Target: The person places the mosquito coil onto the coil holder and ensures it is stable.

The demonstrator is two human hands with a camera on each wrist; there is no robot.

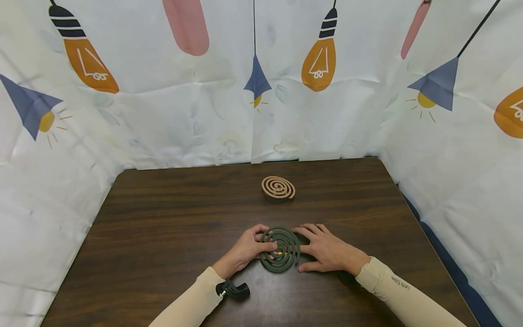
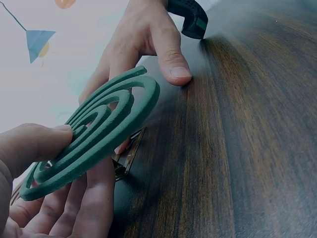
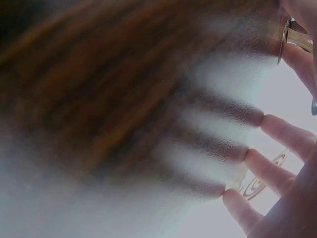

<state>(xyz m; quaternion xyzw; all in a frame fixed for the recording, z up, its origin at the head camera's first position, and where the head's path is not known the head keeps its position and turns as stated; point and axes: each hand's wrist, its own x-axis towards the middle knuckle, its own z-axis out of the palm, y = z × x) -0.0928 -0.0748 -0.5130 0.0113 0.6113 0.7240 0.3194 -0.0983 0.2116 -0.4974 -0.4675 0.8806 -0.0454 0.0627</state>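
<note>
A green mosquito coil (image 1: 282,240) is pinched in my left hand (image 1: 249,247), thumb on top and fingers underneath. In the left wrist view the coil (image 2: 106,143) is tilted and held off the table. Under it is a shiny gold-coloured metal piece (image 3: 299,42), mostly hidden by the coil. My right hand (image 1: 328,250) lies beside the coil with its fingers spread and fingertips on the tabletop. One of its fingers reaches close to the metal piece; whether it touches cannot be told.
Farther back on the dark wooden table (image 1: 184,204) a brown mosquito coil (image 1: 278,187) sits slightly raised. A white curtain (image 1: 184,122) printed with lamps surrounds the table's back and sides. A black strap device (image 1: 233,289) is on the left wrist.
</note>
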